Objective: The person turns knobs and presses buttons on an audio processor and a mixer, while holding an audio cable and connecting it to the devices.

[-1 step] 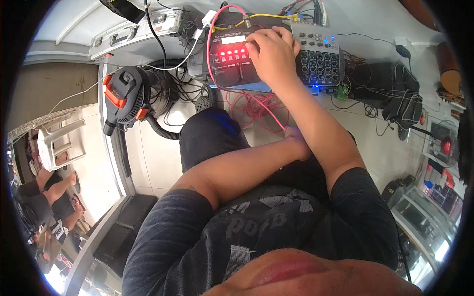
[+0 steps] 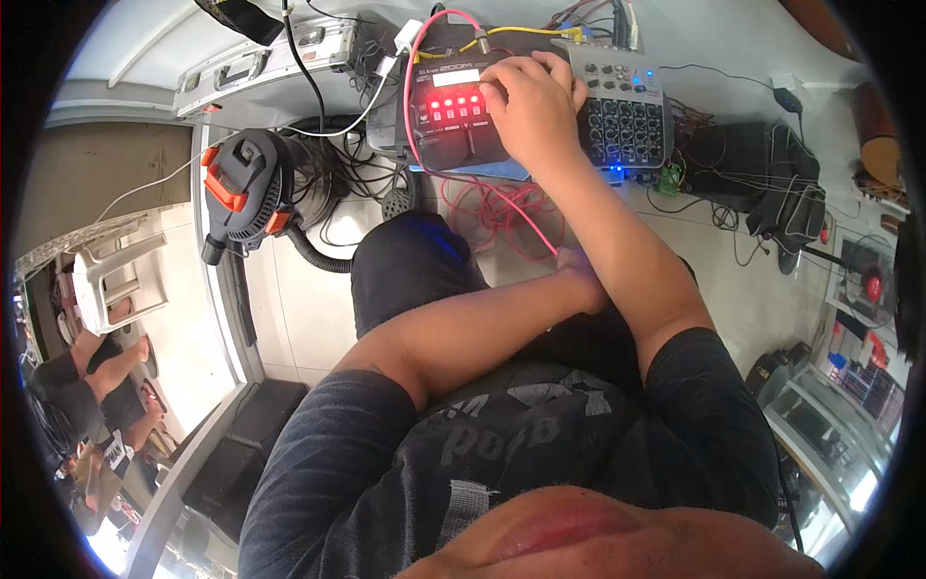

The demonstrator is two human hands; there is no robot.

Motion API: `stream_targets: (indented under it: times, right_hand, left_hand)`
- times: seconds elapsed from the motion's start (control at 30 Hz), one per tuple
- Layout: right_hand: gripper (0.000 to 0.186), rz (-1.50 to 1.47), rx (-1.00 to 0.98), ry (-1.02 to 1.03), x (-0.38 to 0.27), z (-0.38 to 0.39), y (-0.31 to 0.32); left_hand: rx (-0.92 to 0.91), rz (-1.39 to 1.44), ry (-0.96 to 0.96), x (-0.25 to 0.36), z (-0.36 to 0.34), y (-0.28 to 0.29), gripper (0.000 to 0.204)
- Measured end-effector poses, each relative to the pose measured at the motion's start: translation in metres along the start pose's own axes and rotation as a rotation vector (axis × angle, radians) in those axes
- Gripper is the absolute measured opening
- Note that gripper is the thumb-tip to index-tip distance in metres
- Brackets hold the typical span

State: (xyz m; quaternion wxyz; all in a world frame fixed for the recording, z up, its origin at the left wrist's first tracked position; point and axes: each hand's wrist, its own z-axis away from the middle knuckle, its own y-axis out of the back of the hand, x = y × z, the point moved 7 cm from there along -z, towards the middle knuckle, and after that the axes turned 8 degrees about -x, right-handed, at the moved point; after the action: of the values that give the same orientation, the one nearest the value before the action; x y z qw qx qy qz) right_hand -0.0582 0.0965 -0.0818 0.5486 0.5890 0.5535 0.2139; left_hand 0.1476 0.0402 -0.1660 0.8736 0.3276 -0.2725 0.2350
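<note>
My right hand (image 2: 535, 101) rests on the right side of a black multi-effects pedal (image 2: 446, 150), its fingers curled over controls that they hide. The pedal has a lit white display and a row of glowing red lights. Touching its right side is a grey audio mixer (image 2: 625, 130) with many small knobs and blue lights. My left hand (image 2: 579, 280) is low near my lap, partly covered by my right forearm. A pink cable (image 2: 521, 214) runs into its closed fingers. Another stretch of pink cable arches over the pedal to a plug at its back.
A black and orange vacuum cleaner (image 2: 246, 183) stands on the left, with a silver hard case (image 2: 265, 75) behind it. Loose black cables tangle beside it. At far left, another person's legs (image 2: 125, 357) show near a white plastic stool (image 2: 116, 289). A glass display case (image 2: 820, 425) stands at right.
</note>
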Motion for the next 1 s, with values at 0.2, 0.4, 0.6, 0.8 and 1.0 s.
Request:
stream_targets:
  times: [0.2,0.4,0.6,0.8,1.0]
  right_hand:
    - [0.011,-0.013,-0.004,0.003,0.002,0.0,-0.004]
    - [0.013,-0.005,-0.004,0.018,0.005,0.003,-0.003]
    - [0.013,-0.007,-0.009,0.022,0.001,0.002,-0.003]
    - [0.011,0.027,0.031,0.025,0.002,0.006,0.0]
    - [0.015,0.002,0.029,0.029,0.0,0.007,0.003]
  left_hand:
    - [0.022,0.028,0.012,-0.003,-0.007,-0.004,0.062]
    - [-0.006,0.005,0.005,-0.001,-0.007,-0.004,0.062]
    - [0.161,0.049,-0.015,-0.005,-0.015,-0.008,0.065]
    - [0.027,0.021,-0.022,-0.001,-0.005,-0.001,0.063]
    - [0.003,0.015,0.0,-0.001,-0.002,-0.002,0.061]
